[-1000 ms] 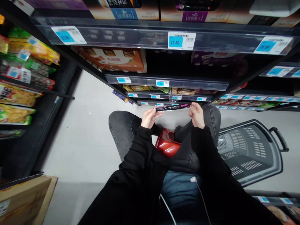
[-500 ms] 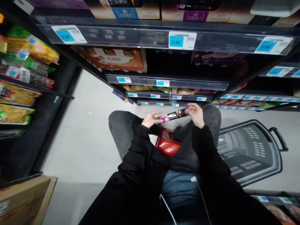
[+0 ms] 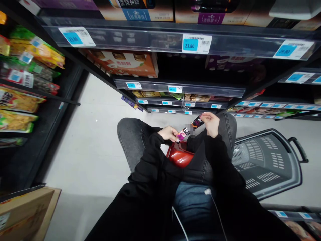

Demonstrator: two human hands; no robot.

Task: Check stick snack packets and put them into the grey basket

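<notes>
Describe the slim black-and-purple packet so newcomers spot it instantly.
In front of the black shelving, find the bare left hand and bare right hand. The slim black-and-purple packet slants between them, the only packet held, not shelved.

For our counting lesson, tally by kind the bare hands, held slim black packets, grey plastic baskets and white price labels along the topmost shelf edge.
Left hand and right hand: 2
Slim black and purple packet: 1
Grey plastic basket: 1
White price labels: 3
Total: 7

Facing you, centre price tag (image 3: 196, 44) on upper shelf edge (image 3: 150, 39) reads 23.80; right-hand tag (image 3: 293, 49), 26.80. Orange carton (image 3: 130, 63) bears 香飘飘, purple panel (image 3: 211, 18) above, 香醇摩卡. Lettering on your sachet (image 3: 183, 134) too small to read.
</notes>
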